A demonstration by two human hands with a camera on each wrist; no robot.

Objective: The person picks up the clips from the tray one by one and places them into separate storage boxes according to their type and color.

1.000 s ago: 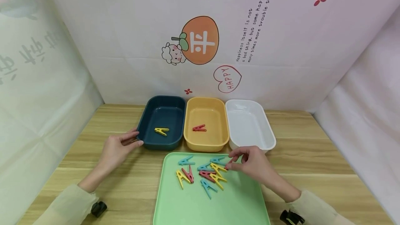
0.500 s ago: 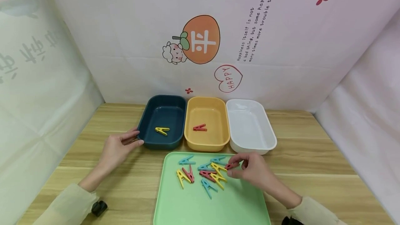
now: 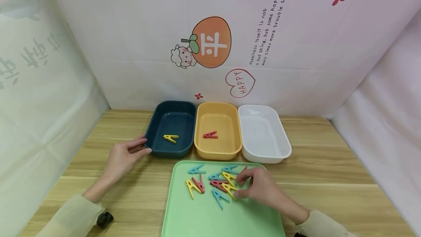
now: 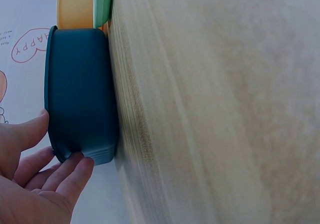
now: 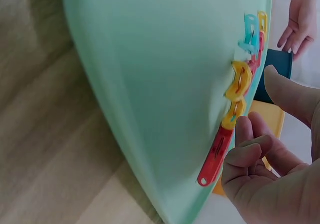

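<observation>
My left hand [image 3: 121, 158] touches the left corner of a dark blue bin [image 3: 170, 153] with fairly straight fingers; in the left wrist view the thumb [image 4: 34, 129] lies by its rim. My right hand [image 3: 261, 185] hovers over the clothespins at the back right of a green tray [image 3: 194, 218]. Its thumb and fingers stand apart with nothing between them, and the thumb is next to a yellow clothespin [image 3: 229, 191]. Behind the fingers a red clothespin [image 5: 216, 156] lies on the tray, mostly hidden in the head view. Beside it are several blue, yellow and red clothespins.
A yellow clothespin [image 3: 170, 138] lies in the dark blue bin. The orange-yellow bin [image 3: 217, 153] beside it contains a red clothespin [image 3: 210, 135]. To the right stands a white bin [image 3: 263, 134]. A printed cloth [image 3: 148, 46] hangs behind the wooden table [image 3: 329, 156].
My right hand has let go of the red clothespin near the tray's back edge and shifted slightly toward the front left, beside the yellow ones. My left hand has stayed at the dark blue bin.
</observation>
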